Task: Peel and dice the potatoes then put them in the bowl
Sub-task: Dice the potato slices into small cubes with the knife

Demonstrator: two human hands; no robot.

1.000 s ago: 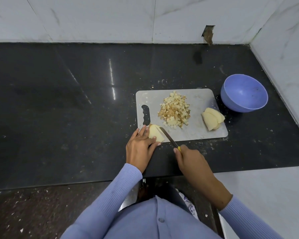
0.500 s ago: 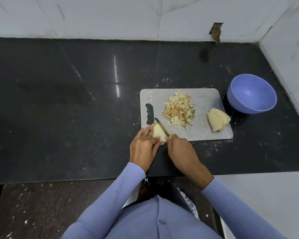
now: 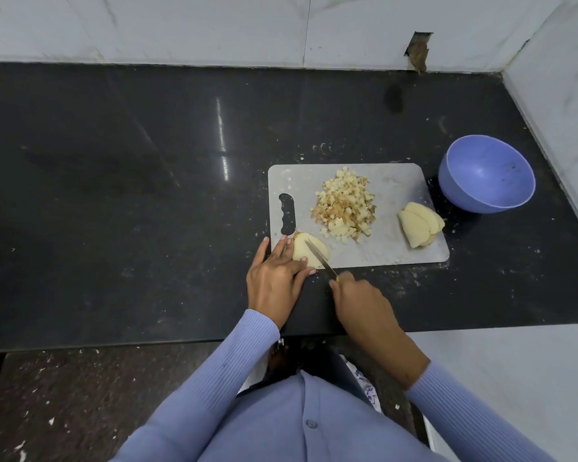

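Countertop [image 3: 114, 195] is black stone, speckled with pale bits near the cutting board [image 3: 394, 181], which lies toward its right end, handle slot on the board's left side. Left hand [image 3: 276, 278] rests at the board's front-left corner, fingers straight and close together, pressing down on a peeled potato piece [image 3: 302, 251]. Knife [image 3: 319, 256] blade lies across that piece, diagonal; right hand [image 3: 361, 300] grips the handle just off the board's front edge, fingers curled round it. Diced potato pile [image 3: 344, 206] sits mid-board. Stack of potato slices [image 3: 417, 225] at the board's right edge. Blue bowl [image 3: 488, 175] sits on the countertop just right of the board, near the corner wall, tilted.
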